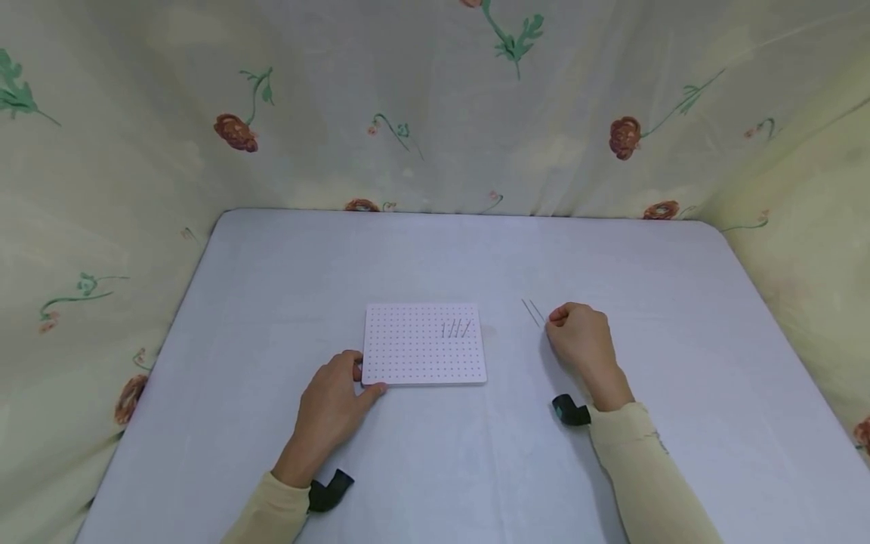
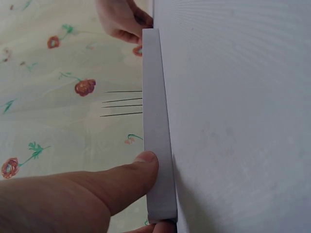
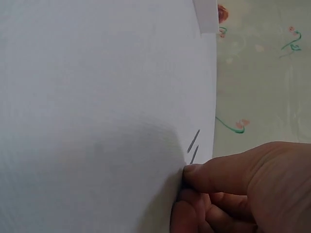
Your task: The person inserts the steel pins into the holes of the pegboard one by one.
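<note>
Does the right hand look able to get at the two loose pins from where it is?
Most likely yes: the right hand is right beside the loose pins, nothing visible stands between them, and the white pegboard lies off to the left.

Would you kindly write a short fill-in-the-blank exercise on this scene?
The left hand grips the white, rectangular, perforated board at its near ____ corner.
____ thin, dark, straight pins stick up from that board.
Near the right hand, ____ other pins show.
Missing words: left; Four; two.
</note>
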Demonstrator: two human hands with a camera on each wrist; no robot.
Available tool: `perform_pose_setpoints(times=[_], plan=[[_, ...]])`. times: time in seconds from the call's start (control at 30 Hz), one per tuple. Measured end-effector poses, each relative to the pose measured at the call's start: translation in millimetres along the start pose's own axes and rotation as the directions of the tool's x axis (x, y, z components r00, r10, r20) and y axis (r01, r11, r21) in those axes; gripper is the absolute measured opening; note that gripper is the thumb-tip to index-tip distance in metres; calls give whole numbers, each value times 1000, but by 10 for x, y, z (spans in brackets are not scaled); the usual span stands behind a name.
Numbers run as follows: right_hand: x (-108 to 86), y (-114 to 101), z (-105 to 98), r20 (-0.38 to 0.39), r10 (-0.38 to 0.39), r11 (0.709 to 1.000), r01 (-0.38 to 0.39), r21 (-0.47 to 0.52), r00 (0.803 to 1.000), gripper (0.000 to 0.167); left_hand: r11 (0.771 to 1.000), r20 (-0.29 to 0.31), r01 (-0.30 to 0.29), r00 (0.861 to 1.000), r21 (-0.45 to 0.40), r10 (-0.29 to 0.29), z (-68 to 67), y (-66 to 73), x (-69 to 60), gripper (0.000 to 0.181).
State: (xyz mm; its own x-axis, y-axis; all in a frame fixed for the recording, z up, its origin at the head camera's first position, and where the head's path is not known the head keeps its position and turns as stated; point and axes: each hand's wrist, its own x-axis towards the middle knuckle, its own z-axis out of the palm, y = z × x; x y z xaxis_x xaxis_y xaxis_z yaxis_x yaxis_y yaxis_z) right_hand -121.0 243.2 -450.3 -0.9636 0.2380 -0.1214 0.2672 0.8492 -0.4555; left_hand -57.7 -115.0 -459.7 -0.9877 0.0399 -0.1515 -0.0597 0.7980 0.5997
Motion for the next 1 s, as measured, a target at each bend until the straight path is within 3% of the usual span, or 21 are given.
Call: perform_pose_setpoints(times=[0.53, 1.0], plan=[[70, 28, -64, 107, 18, 1000, -15, -23, 994, 25, 1000, -3, -2, 1000, 11, 2, 5, 7, 1, 57], [129, 21, -54, 147, 35, 999, -32, -23, 989, 27, 1000, 4, 2, 1000, 22, -2, 0, 8, -2, 56]])
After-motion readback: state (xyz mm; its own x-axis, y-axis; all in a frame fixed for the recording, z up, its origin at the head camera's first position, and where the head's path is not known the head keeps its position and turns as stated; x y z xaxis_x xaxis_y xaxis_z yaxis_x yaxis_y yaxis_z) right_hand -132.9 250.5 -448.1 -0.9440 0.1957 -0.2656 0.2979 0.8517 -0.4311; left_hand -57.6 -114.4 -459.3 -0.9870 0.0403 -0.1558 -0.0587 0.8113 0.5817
